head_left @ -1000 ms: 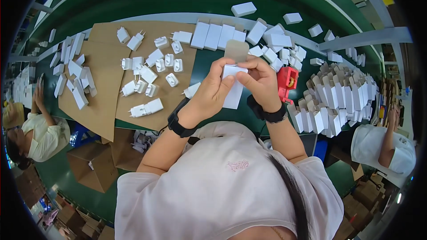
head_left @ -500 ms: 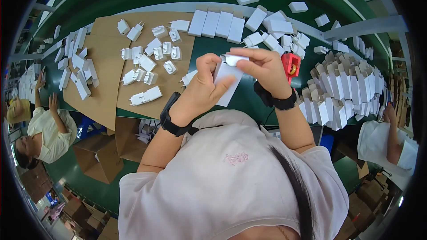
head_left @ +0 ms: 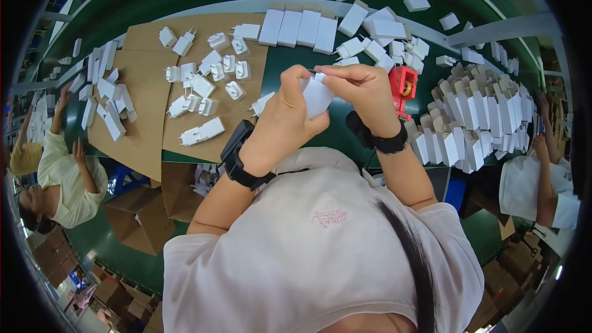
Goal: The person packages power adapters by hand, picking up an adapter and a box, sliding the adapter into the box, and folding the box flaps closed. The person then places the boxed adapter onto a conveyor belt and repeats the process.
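Observation:
A small white carton (head_left: 317,97) is held between both hands in front of my chest. My left hand (head_left: 285,116) wraps its left side, with the thumb low on the front. At the carton's top end, my right hand (head_left: 364,89) pinches the flap with thumb and forefinger. Whatever is inside the carton is hidden. White plug chargers (head_left: 202,86) lie scattered on a brown cardboard sheet (head_left: 139,111) left of my hands. Just beyond my hands, several white cartons (head_left: 290,27) stand in a row.
A red tape dispenser (head_left: 402,89) sits right of my right hand. Open white cartons (head_left: 481,108) are massed farther right, and more cartons (head_left: 112,92) lie at the left. Brown boxes (head_left: 137,219) stand below the table edge. Co-workers (head_left: 68,179) are at both sides.
The carton has tilted and now shows less of its length below my hands. My right hand has shifted from spreading over the top to pinching the flap at its end.

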`<state>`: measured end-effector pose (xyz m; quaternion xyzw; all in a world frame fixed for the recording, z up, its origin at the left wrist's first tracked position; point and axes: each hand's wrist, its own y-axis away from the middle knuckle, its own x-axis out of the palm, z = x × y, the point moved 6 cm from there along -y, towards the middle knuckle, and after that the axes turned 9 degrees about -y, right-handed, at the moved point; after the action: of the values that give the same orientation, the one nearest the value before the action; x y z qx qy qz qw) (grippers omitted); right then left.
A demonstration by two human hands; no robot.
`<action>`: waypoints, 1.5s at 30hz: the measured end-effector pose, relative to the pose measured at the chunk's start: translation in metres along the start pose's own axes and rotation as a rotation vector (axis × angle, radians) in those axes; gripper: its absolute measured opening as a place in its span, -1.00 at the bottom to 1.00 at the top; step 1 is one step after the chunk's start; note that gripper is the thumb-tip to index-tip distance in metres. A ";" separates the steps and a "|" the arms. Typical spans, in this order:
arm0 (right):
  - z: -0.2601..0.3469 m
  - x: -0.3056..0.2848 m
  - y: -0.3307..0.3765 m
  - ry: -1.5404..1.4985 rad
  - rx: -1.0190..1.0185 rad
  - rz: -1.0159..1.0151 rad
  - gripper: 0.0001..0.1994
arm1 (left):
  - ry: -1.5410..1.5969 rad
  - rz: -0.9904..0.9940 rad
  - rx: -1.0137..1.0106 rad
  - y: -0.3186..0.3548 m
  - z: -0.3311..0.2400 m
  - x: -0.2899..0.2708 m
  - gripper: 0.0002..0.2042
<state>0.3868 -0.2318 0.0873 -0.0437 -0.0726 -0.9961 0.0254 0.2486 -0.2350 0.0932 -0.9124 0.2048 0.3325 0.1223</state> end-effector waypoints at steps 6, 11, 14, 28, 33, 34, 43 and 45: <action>-0.010 0.011 0.008 -0.116 -0.112 0.033 -0.77 | -0.015 -0.044 0.019 -0.005 0.007 -0.001 -0.40; -0.001 0.013 0.005 0.151 -0.313 0.185 -0.72 | -0.003 -0.095 0.092 -0.006 0.012 -0.001 -0.39; -0.001 0.004 -0.012 -0.277 -0.064 0.288 -0.70 | 0.076 -0.128 0.093 -0.012 0.010 -0.008 -0.38; -0.019 0.009 -0.035 -0.427 0.009 0.181 -0.71 | 0.002 -0.189 0.134 -0.025 0.030 -0.008 -0.38; -0.007 0.009 -0.026 -0.059 -0.198 0.104 -0.67 | 0.090 -0.219 0.067 -0.026 0.032 -0.008 -0.37; 0.000 0.011 -0.023 0.134 -0.338 0.096 -0.66 | 0.091 -0.216 0.067 -0.026 0.032 -0.009 -0.37; -0.001 0.005 -0.033 -0.043 -0.309 0.210 -0.82 | 0.017 -0.190 0.155 -0.024 0.027 -0.017 -0.38; 0.005 0.006 -0.031 0.049 -0.347 0.173 -0.82 | 0.023 -0.170 0.125 -0.023 0.027 -0.015 -0.38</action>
<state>0.3790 -0.2009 0.0880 -0.0291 0.1047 -0.9885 0.1050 0.2338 -0.2006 0.0852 -0.9209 0.1483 0.2969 0.2045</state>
